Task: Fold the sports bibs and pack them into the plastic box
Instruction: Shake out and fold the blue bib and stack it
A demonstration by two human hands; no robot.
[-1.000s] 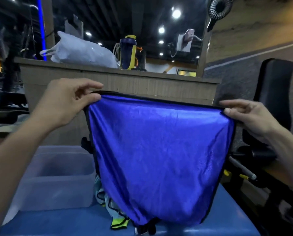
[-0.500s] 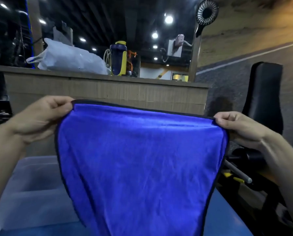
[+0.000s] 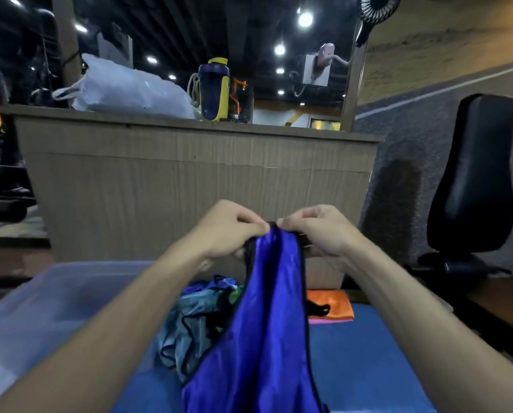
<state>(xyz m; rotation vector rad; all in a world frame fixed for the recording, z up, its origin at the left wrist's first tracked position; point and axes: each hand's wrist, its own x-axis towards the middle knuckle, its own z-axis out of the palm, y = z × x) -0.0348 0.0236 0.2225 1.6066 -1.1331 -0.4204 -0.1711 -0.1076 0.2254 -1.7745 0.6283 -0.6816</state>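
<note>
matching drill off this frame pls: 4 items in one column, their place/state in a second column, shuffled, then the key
1. blue bib
2. plastic box
3. orange cloth
4. bottle

A. on the wooden counter behind
B. flat on the blue surface, right of the bib
C. pinched at its top edge by left hand and right hand
D. low at the left side

Pairs: 1-C, 2-D, 3-B, 4-A

Blue bib (image 3: 267, 338), black-edged, hanging folded lengthwise, top corners pinched together by left hand (image 3: 228, 231) and right hand (image 3: 317, 231); clear plastic box (image 3: 40, 317) at left, heap of bibs (image 3: 195, 317) beside it, orange folded cloth (image 3: 332, 302) behind.
</note>
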